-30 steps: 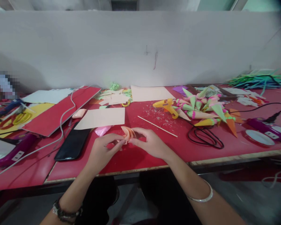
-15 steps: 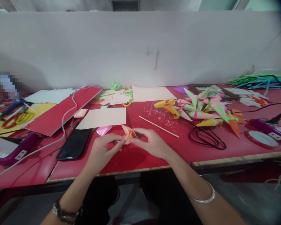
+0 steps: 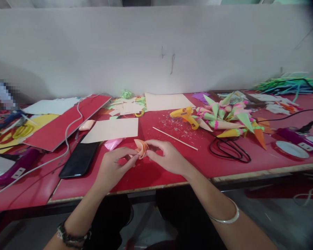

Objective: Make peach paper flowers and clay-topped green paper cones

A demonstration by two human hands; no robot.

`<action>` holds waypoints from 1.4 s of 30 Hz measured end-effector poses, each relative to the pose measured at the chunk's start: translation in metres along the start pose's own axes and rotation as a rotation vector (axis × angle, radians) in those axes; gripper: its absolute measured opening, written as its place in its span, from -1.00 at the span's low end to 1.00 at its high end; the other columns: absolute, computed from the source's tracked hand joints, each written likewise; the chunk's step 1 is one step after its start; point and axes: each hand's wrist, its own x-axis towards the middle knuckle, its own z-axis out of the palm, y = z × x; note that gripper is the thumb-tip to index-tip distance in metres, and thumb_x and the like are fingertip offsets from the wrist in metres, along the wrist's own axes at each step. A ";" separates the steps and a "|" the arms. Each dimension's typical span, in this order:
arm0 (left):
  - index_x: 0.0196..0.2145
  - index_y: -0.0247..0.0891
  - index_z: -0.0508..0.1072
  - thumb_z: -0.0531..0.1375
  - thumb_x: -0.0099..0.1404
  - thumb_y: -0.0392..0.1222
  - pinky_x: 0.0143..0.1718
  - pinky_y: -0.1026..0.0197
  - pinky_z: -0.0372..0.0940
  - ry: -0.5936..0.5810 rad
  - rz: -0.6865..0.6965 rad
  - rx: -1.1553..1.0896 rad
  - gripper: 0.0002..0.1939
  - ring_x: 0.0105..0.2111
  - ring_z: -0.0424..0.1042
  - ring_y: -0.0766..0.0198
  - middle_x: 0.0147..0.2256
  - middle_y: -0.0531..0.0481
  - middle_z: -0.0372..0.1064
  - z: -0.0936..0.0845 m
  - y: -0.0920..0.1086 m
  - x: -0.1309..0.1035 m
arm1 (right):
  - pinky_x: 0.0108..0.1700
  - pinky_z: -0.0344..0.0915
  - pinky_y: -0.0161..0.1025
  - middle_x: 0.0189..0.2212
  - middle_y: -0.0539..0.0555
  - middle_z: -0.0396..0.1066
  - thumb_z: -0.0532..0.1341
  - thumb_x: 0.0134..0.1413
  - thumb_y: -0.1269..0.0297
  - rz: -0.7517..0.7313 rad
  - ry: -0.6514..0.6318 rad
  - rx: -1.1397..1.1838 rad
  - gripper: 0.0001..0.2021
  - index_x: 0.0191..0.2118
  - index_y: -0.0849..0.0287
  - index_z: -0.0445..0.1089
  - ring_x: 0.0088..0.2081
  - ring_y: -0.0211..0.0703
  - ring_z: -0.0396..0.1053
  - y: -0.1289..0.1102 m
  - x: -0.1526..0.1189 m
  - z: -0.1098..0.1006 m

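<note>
Between my hands, just above the red table (image 3: pixel 156 175), is a small peach-orange paper piece (image 3: pixel 141 147) with curved, layered folds like petals. My left hand (image 3: pixel 117 163) pinches its left side between thumb and fingers. From the other side, my right hand (image 3: pixel 167 156) grips its right edge, thumb in front and fingers behind. Beyond my hands lies a flat cream paper sheet (image 3: pixel 112 130), partly over a black phone (image 3: pixel 79 159). A pink packet (image 3: pixel 112 144) peeks out beneath that sheet. A thin wooden stick (image 3: pixel 174 138) rests to the right.
A yellow glue gun (image 3: pixel 185 116) lies near a pile of green, pink and orange paper cones (image 3: pixel 229 118). Its black cable (image 3: pixel 231 154) is coiled in front. Purple power strips (image 3: pixel 297 139) and a white lid (image 3: pixel 290 150) sit right; a red board (image 3: pixel 67 121) lies left.
The view has tilted down slightly and shifted. Both hands keep hold of the folded paper piece, its folds turned a little and drawn closer together.
</note>
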 end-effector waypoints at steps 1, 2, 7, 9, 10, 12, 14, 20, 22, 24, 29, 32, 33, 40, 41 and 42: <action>-0.41 -0.30 0.46 0.12 0.16 -0.17 -0.45 0.35 0.27 -0.009 -0.006 0.000 -0.83 -0.51 0.39 0.35 -0.48 0.00 0.45 0.000 0.001 0.000 | -0.11 0.25 -0.24 -0.18 0.07 0.40 0.04 0.05 0.36 -0.004 0.000 0.006 -0.71 -0.09 0.19 0.31 -0.16 -0.21 0.34 0.001 0.000 0.000; -0.41 -0.29 0.46 0.12 0.16 -0.17 -0.45 0.35 0.27 -0.014 -0.008 -0.001 -0.83 -0.51 0.38 0.35 -0.48 0.00 0.45 0.000 0.001 0.000 | -0.11 0.25 -0.25 -0.18 0.08 0.40 0.04 0.04 0.37 -0.007 0.000 0.012 -0.71 -0.09 0.20 0.31 -0.17 -0.21 0.34 0.001 0.000 0.000; -0.42 -0.27 0.46 0.12 0.16 -0.17 -0.44 0.37 0.26 -0.025 -0.024 -0.005 -0.84 -0.49 0.39 0.35 -0.47 0.03 0.45 -0.005 0.003 0.001 | -0.15 0.27 -0.25 -0.22 0.07 0.40 0.05 0.02 0.38 0.015 0.001 0.042 -0.72 -0.10 0.20 0.30 -0.24 -0.24 0.35 0.005 -0.001 -0.005; -0.42 -0.26 0.46 0.12 0.16 -0.17 -0.43 0.37 0.27 -0.025 -0.025 0.000 -0.84 -0.49 0.39 0.36 -0.48 0.03 0.44 -0.007 0.001 0.000 | -0.18 0.28 -0.26 -0.25 0.07 0.41 0.05 0.03 0.37 0.032 0.010 0.043 -0.73 -0.12 0.20 0.31 -0.27 -0.25 0.35 0.006 -0.001 -0.008; -0.42 -0.26 0.46 0.12 0.16 -0.17 -0.42 0.37 0.27 -0.022 -0.021 0.005 -0.84 -0.49 0.39 0.36 -0.48 0.03 0.44 -0.007 0.000 0.000 | -0.18 0.28 -0.26 -0.26 0.07 0.41 0.05 0.03 0.37 0.040 0.012 0.041 -0.74 -0.13 0.21 0.32 -0.27 -0.25 0.35 0.006 -0.001 -0.010; -0.42 -0.26 0.46 0.12 0.16 -0.16 -0.42 0.37 0.27 -0.009 -0.012 0.019 -0.84 -0.49 0.39 0.35 -0.48 0.03 0.44 -0.008 -0.002 0.000 | -0.19 0.28 -0.27 -0.28 0.08 0.41 0.05 0.04 0.37 0.047 0.013 0.036 -0.75 -0.15 0.21 0.32 -0.26 -0.25 0.35 0.007 -0.001 -0.012; -0.42 -0.25 0.46 0.12 0.16 -0.15 -0.42 0.36 0.28 0.007 -0.004 0.040 -0.84 -0.49 0.39 0.34 -0.47 0.02 0.45 -0.008 -0.004 0.001 | -0.18 0.27 -0.26 -0.27 0.07 0.41 0.06 0.04 0.34 0.051 0.008 0.031 -0.76 -0.15 0.20 0.33 -0.25 -0.24 0.35 0.007 -0.001 -0.013; -0.42 -0.23 0.47 0.11 0.15 -0.18 -0.40 0.34 0.31 0.014 0.058 0.120 -0.85 -0.47 0.41 0.32 -0.45 0.02 0.47 -0.005 -0.005 0.002 | -0.22 0.26 -0.25 -0.31 0.05 0.41 0.12 0.00 0.23 0.059 0.036 -0.005 -0.77 -0.20 0.17 0.34 -0.30 -0.23 0.34 0.006 -0.002 -0.011; -0.42 -0.23 0.47 0.10 0.15 -0.19 -0.39 0.34 0.31 0.003 0.067 0.126 -0.85 -0.46 0.41 0.32 -0.43 0.01 0.47 -0.005 -0.005 0.002 | -0.25 0.25 -0.27 -0.35 0.04 0.41 0.13 -0.01 0.24 0.050 0.074 -0.059 -0.82 -0.27 0.18 0.35 -0.34 -0.24 0.33 0.006 -0.002 -0.009; -0.41 -0.23 0.47 0.10 0.15 -0.20 -0.39 0.35 0.30 -0.009 0.076 0.118 -0.85 -0.45 0.42 0.33 -0.42 0.01 0.47 -0.004 -0.006 0.002 | -0.28 0.24 -0.30 -0.41 0.02 0.40 0.11 -0.01 0.28 0.042 0.118 -0.115 -0.88 -0.36 0.19 0.34 -0.38 -0.27 0.31 0.007 -0.002 -0.008; -0.35 -0.24 0.45 0.09 0.18 -0.18 -0.33 0.32 0.29 -0.028 0.075 0.141 -0.83 -0.38 0.41 0.31 -0.37 -0.01 0.45 -0.004 -0.009 0.003 | -0.35 0.21 -0.32 -0.50 0.00 0.36 0.09 -0.03 0.37 0.061 0.206 -0.222 -0.92 -0.46 0.19 0.30 -0.44 -0.28 0.29 0.014 0.000 -0.012; -0.20 -0.22 0.40 0.10 0.16 -0.08 -0.22 0.23 0.27 -0.034 0.031 0.242 -0.73 -0.25 0.38 0.22 -0.23 -0.07 0.40 -0.004 -0.018 0.004 | -0.39 0.19 -0.32 -0.52 0.00 0.36 0.09 -0.04 0.36 0.085 0.262 -0.292 -0.92 -0.48 0.18 0.28 -0.47 -0.27 0.28 0.022 0.001 -0.018; -0.17 -0.22 0.38 0.10 0.15 -0.03 -0.20 0.20 0.26 -0.048 0.005 0.282 -0.68 -0.21 0.37 0.19 -0.18 -0.10 0.38 -0.005 -0.023 0.004 | -0.41 0.18 -0.32 -0.53 0.00 0.35 0.09 -0.05 0.35 0.099 0.284 -0.323 -0.92 -0.49 0.17 0.27 -0.48 -0.27 0.27 0.025 0.001 -0.020; -0.23 -0.20 0.37 0.04 0.20 0.01 -0.19 0.18 0.23 -0.165 -0.052 0.340 -0.70 -0.20 0.35 0.17 -0.22 -0.07 0.37 -0.006 -0.043 0.003 | -0.43 0.13 -0.30 -0.53 0.00 0.35 0.09 -0.08 0.37 0.217 0.311 -0.550 -0.95 -0.48 0.15 0.28 -0.49 -0.23 0.27 0.042 0.001 -0.031; -0.25 -0.21 0.38 0.03 0.21 -0.01 -0.18 0.19 0.23 -0.155 -0.034 0.331 -0.72 -0.20 0.35 0.18 -0.23 -0.07 0.37 -0.005 -0.042 0.004 | -0.41 0.14 -0.29 -0.50 0.01 0.35 0.09 -0.07 0.38 0.201 0.325 -0.558 -0.95 -0.45 0.15 0.28 -0.46 -0.22 0.28 0.042 0.001 -0.031; -0.27 -0.22 0.38 0.02 0.22 -0.04 -0.18 0.19 0.22 -0.144 -0.022 0.324 -0.74 -0.21 0.35 0.19 -0.25 -0.07 0.37 -0.003 -0.042 0.004 | -0.39 0.16 -0.29 -0.47 0.02 0.34 0.08 -0.07 0.39 0.174 0.350 -0.565 -0.93 -0.42 0.16 0.29 -0.43 -0.21 0.28 0.040 0.001 -0.030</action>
